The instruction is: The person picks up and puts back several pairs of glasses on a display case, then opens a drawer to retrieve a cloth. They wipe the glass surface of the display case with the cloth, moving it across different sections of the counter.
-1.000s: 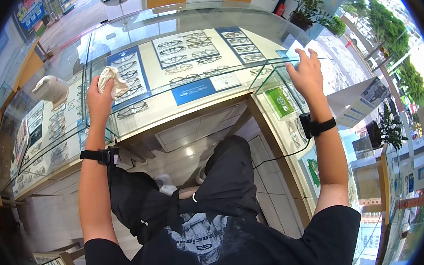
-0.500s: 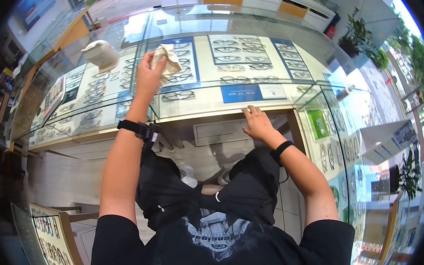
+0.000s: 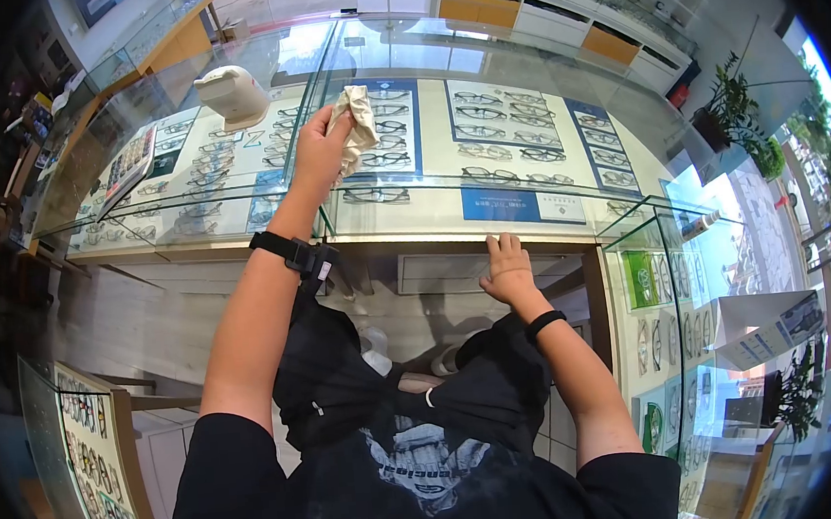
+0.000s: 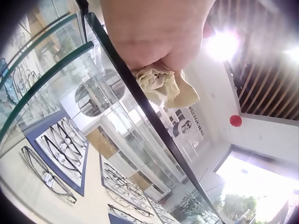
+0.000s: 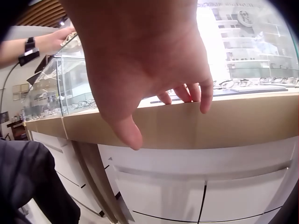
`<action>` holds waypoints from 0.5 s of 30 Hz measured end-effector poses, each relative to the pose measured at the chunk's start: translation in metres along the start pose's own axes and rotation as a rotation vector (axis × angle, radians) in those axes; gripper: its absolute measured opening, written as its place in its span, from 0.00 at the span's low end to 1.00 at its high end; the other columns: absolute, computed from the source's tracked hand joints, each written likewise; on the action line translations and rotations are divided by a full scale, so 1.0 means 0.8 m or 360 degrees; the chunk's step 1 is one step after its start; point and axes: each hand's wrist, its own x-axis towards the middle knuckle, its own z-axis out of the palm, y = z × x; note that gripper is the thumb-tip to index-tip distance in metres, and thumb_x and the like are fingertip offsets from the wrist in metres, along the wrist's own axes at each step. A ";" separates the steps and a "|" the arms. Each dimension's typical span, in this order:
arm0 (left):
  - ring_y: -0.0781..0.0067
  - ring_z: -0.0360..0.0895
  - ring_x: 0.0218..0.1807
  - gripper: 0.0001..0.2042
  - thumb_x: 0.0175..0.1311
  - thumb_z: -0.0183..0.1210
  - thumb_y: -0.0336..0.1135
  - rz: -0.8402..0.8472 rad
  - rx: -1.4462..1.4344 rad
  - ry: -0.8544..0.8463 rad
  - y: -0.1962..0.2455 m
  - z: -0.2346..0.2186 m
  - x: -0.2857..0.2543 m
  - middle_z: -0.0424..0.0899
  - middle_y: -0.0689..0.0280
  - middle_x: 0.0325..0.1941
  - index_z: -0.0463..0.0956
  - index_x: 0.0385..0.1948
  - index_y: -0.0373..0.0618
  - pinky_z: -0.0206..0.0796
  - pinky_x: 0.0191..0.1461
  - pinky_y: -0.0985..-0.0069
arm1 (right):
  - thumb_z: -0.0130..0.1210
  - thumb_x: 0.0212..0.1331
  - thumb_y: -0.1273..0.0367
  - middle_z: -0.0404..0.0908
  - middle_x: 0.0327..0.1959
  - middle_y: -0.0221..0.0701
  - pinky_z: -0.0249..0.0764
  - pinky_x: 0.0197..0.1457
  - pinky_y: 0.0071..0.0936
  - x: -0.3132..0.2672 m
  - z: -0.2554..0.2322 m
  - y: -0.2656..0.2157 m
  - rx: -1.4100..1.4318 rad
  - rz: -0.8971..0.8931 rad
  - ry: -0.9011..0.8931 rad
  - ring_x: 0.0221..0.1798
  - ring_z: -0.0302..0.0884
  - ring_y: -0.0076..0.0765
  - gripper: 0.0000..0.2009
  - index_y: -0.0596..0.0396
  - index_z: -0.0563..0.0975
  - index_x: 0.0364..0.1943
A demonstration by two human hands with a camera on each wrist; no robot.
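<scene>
My left hand grips a crumpled cream cloth over the top of a glass display case. In the left wrist view, folds of that cloth stick out from under the hand, close to the dark edge of the glass. My right hand is at the wooden front edge of the counter. In the right wrist view its fingertips rest on that edge, while the thumb hangs down in front; it holds nothing. Rows of eyeglasses lie beneath the glass.
A white rounded device stands on the glass to the left. A blue and white card lies inside the case. At the right are another glass section with a green card, a folded paper stand and potted plants.
My right hand has come from above the right-hand glass section down to the counter's front edge. The head view has swung left; the left hand still holds the cloth over the glass.
</scene>
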 end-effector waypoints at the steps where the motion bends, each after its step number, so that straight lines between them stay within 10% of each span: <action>1: 0.84 0.78 0.45 0.13 0.76 0.56 0.36 -0.0034 -0.0009 -0.0100 0.003 0.000 0.001 0.83 0.69 0.47 0.77 0.54 0.40 0.71 0.49 0.81 | 0.71 0.43 0.59 0.67 0.61 0.42 0.72 0.59 0.47 0.001 0.001 -0.002 -0.0002 0.0016 -0.0002 0.65 0.65 0.50 0.41 0.55 0.67 0.65; 7: 0.74 0.82 0.48 0.23 0.71 0.62 0.36 -0.0518 -0.0021 -0.0330 0.046 -0.015 0.002 0.84 0.61 0.50 0.66 0.64 0.40 0.74 0.49 0.76 | 0.72 0.42 0.57 0.67 0.60 0.42 0.71 0.58 0.47 -0.006 0.000 0.000 -0.0029 -0.0007 -0.0039 0.64 0.66 0.51 0.39 0.55 0.69 0.61; 15: 0.78 0.78 0.41 0.19 0.72 0.59 0.36 -0.0479 0.0617 -0.0230 0.069 -0.058 0.034 0.83 0.64 0.46 0.67 0.60 0.43 0.70 0.44 0.76 | 0.73 0.43 0.52 0.68 0.61 0.43 0.72 0.60 0.46 -0.045 -0.028 -0.011 -0.0073 -0.0038 -0.0307 0.64 0.66 0.50 0.42 0.58 0.68 0.63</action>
